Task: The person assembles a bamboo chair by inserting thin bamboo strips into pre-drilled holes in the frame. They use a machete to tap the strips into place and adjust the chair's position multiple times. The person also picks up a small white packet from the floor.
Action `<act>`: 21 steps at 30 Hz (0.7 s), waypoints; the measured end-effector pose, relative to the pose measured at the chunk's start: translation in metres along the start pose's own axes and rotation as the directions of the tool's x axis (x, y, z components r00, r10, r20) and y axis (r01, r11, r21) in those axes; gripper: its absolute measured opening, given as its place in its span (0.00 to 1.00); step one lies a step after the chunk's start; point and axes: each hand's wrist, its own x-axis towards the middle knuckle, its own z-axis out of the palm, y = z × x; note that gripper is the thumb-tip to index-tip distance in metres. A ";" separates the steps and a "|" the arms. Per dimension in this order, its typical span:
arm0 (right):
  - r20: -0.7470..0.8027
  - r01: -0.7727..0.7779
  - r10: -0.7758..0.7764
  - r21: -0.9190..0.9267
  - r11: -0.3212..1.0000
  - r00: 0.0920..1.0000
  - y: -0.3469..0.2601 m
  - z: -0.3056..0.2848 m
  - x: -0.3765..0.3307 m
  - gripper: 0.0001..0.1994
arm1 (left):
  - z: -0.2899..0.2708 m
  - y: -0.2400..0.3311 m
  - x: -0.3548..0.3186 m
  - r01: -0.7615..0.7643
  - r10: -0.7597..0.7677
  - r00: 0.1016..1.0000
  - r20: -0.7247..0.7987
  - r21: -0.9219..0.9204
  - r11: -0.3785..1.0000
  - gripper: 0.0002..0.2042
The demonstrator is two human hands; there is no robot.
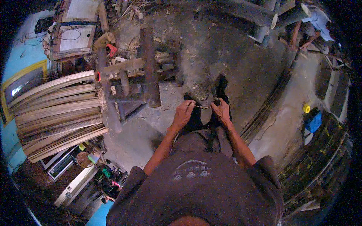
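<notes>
Looking down from head height over a dusty concrete floor (241,71), bare through the middle and far right, which gives the widest open room. A bundle of long pale cane strips (56,113) fills the left side, its cut ends stopping just short of the central floor. A dark wooden frame of round posts (149,67) stands at far centre-left, its near post ending close to the hands. A sheaf of thin dark strips (271,101) curves along the floor to the right, well apart from the hands. A small yellow cap (306,108) and a blue object (315,122) lie near the right edge, beside dark stacked material.

Both forearms come up from the lower edge and meet at the middle. The left hand (183,115) is closed, pinching a thin pale sliver (197,106) that bridges across to the right hand (221,111). The right hand is closed around a dark narrow blade (212,88), which points away toward the far floor. The hands sit just beside each other above dark trouser legs.
</notes>
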 end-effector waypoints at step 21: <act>0.045 -0.111 0.119 -0.164 0.980 0.992 0.000 -0.120 0.054 0.33 | 0.018 -0.007 0.061 0.274 -0.293 0.917 0.272 0.105 0.956 0.20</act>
